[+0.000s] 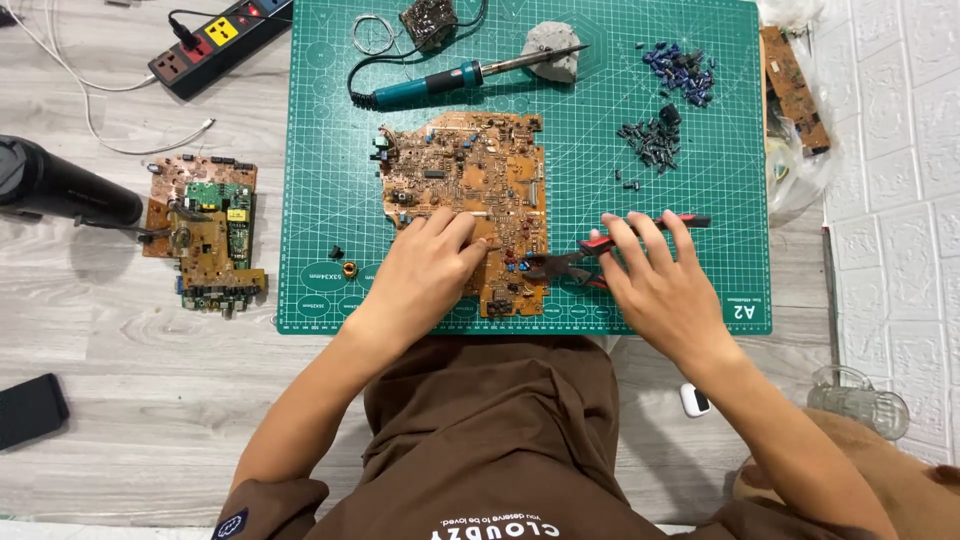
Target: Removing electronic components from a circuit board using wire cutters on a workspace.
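Observation:
A large brown circuit board (470,180) lies in the middle of a green cutting mat (320,150). My left hand (425,270) rests flat on the board's near left part, fingers pressing it down. My right hand (660,280) holds red-and-black pliers (575,265) by the handles; the jaws point left and touch the board's near right edge beside small blue parts.
A teal soldering iron (450,80) lies at the back of the mat with its tip on a grey lump. Piles of blue (682,68) and black (652,140) components lie at the back right. A second board (205,235), power strip (215,40), phone (30,408) and glass (860,400) surround the mat.

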